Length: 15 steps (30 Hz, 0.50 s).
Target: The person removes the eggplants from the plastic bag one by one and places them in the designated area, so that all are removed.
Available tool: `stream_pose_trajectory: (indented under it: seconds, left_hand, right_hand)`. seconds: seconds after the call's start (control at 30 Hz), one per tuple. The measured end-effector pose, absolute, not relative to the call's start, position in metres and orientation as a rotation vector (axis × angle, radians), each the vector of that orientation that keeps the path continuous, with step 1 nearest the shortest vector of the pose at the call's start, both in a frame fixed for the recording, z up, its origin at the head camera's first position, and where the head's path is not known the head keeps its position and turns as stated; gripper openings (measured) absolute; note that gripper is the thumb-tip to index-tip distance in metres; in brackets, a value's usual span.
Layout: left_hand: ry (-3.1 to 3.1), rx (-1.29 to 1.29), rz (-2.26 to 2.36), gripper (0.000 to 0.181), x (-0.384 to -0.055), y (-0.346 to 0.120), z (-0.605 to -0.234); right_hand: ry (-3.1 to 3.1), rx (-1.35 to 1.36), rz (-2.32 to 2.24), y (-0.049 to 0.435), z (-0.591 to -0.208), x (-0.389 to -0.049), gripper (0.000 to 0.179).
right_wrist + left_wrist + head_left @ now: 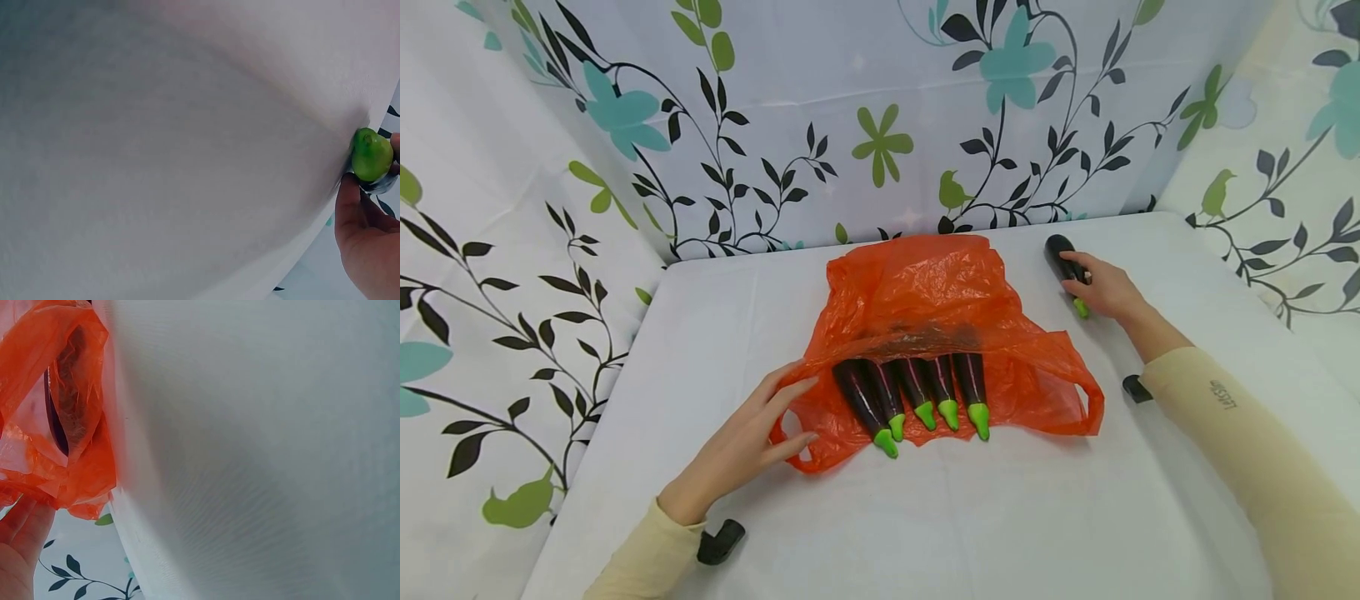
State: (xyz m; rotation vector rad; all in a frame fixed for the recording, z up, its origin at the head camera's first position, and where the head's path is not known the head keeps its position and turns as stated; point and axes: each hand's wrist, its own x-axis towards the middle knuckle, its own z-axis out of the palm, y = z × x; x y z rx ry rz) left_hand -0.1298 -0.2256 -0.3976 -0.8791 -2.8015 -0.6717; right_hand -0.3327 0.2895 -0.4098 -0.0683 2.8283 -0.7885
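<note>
At the far right of the table, my right hand [1105, 287] grips a dark eggplant [1060, 252] with a green stem end. In the right wrist view, fingers and thumb stand on either side of its green stem end [370, 156]. An orange plastic bag [917, 279] lies in the middle, its mouth facing me. Several eggplants [970, 379] lie side by side in the mouth, green ends toward me, far ends under the film. My left hand [745, 437] touches the bag's left edge with spread, fairly straight fingers; they meet the orange film [81, 481] in the left wrist view.
A white cloth covers the table [925, 525]. Behind it hangs a curtain [820, 108] with leaves, flowers and birds, continuing along both sides. Black wrist straps show at the left wrist [721, 542] and the right wrist [1137, 388]. The bag's right handle [1093, 408] lies flat.
</note>
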Motion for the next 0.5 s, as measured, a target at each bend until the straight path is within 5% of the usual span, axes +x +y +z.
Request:
stream_pose_trajectory:
  seconds: [0.5]
  left_hand:
    - [-2.8, -0.885, -0.684, 0.075, -0.13, -0.225, -0.3973]
  right_hand:
    - [2.856, -0.06, -0.768, 0.2921, -0.4085, -0.3295, 0.063]
